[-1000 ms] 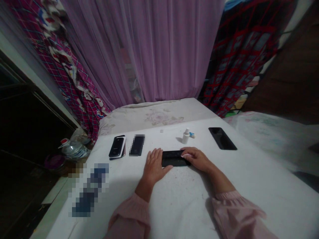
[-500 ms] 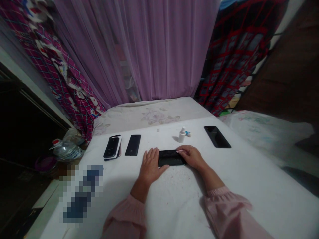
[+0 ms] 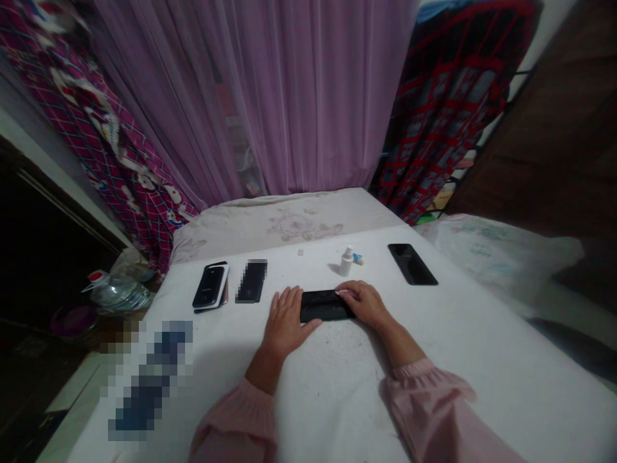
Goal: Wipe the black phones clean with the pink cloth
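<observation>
Black smartphone point(image 3: 324, 306) lay flat on the white-covered table point(image 3: 457, 366), lengthwise across the person. Right hand point(image 3: 365, 303) rested over its right end, fingers on top; whether it gripped the edges could not be told. Left hand point(image 3: 288, 323) lay open, fingers spread, just beside the left end. Keeping the phone pressed flat from both ends suited this steady hold. A small white spray bottle point(image 3: 346, 262) stood at 12 o'clock, another black smartphone point(image 3: 412, 263) lay at 1 o'clock, and a cased phone stack point(image 3: 210, 287) lay at 10 o'clock.
</observation>
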Demonstrator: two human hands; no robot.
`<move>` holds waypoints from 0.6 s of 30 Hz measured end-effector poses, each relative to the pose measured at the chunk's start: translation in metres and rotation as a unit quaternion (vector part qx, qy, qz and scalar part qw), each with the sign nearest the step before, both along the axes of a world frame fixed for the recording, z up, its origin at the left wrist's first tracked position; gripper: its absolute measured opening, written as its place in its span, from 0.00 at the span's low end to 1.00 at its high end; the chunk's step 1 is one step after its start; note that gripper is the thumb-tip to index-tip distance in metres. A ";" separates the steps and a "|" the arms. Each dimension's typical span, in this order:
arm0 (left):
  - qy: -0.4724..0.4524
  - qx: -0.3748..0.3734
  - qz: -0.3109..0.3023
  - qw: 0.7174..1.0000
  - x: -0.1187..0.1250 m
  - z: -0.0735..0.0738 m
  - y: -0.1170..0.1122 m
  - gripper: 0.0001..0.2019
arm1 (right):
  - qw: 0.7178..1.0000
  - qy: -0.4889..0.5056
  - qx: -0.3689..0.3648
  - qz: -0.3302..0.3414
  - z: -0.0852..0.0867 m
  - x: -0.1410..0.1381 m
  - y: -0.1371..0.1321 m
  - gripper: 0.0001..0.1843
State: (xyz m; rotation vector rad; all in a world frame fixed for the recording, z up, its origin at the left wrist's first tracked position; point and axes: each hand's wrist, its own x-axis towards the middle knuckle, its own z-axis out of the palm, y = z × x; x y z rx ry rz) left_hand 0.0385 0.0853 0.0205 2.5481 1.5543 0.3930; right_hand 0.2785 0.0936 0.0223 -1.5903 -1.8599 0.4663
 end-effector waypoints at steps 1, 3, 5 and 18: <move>-0.004 0.003 0.000 1.000 0.000 -0.001 0.000 0.37 | 1.000 0.005 0.001 0.009 0.000 0.002 0.000 0.13; -0.010 0.009 0.001 1.000 0.000 -0.002 0.000 0.37 | 0.999 0.020 0.005 0.041 -0.001 0.006 -0.001 0.12; -0.011 0.011 -0.001 1.000 0.000 -0.003 0.000 0.37 | 0.996 0.040 0.009 0.081 -0.001 0.011 -0.002 0.11; -0.017 0.011 -0.005 1.000 -0.001 -0.005 0.002 0.37 | 0.999 0.010 0.012 0.048 0.000 0.003 -0.002 0.11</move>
